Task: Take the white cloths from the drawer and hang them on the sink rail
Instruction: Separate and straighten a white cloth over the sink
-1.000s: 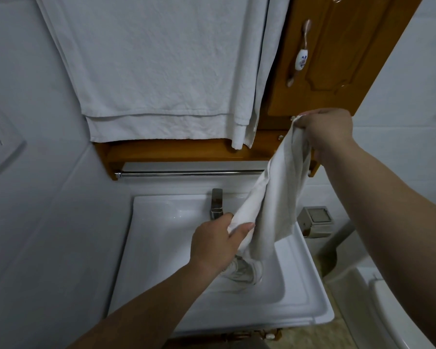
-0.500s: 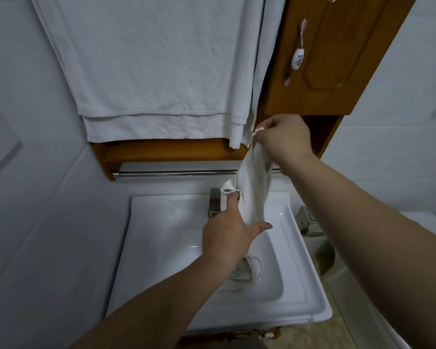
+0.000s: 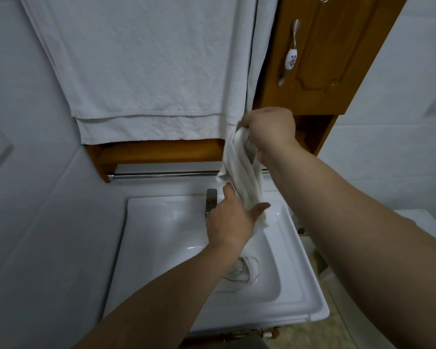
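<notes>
A white cloth (image 3: 242, 172) hangs bunched in front of the right end of the chrome sink rail (image 3: 161, 175). My right hand (image 3: 269, 129) grips its top end just above the rail. My left hand (image 3: 233, 220) holds the cloth's lower part over the sink, thumb on one side and fingers behind it. Whether the cloth lies over the rail or only in front of it, I cannot tell. The drawer is out of view.
A white sink (image 3: 300, 280) with a chrome tap (image 3: 211, 200) lies below the rail. Large white towels (image 3: 149, 71) hang above a wooden shelf (image 3: 161, 152). A wooden cabinet door (image 3: 325, 54) with a handle is at upper right. Something pale (image 3: 247, 270) lies in the basin.
My right hand has carried the cloth's top leftward and down toward the rail. My left hand rose with the lower part toward the tap.
</notes>
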